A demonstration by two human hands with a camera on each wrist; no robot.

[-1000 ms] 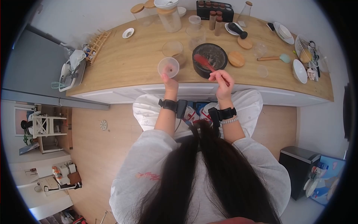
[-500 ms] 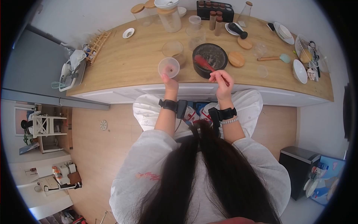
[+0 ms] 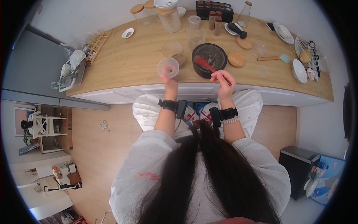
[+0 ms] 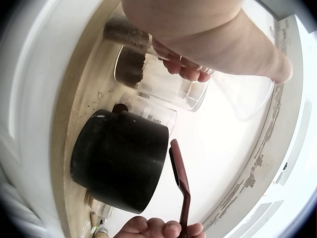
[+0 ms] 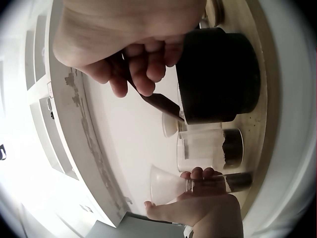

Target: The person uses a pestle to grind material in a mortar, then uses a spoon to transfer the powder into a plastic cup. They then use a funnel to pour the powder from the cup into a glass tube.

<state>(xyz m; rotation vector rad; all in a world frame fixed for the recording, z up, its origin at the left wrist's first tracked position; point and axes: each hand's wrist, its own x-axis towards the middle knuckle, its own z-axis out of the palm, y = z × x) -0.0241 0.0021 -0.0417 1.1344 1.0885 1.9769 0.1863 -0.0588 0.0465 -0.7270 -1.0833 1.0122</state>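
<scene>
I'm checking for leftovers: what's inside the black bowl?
Pale specks dot the dark interior of the black bowl. The red spatula, held above it by the right hand, hides part of the inside.

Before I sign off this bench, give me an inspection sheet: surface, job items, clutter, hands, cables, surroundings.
Surface: wooden counter, dark specks near the black bowl.
Job items: red spoon over the bowl; clear funnel atop a glass tube; glass jar beside it, dark powder inside.
Clutter: wooden lids, mint spatula, black pestle.
Hands: left hand grips the tube; right hand holds the spoon's handle.
Cables: one dark cable by the left wrist camera.
Surroundings: black bin on the right.
</scene>
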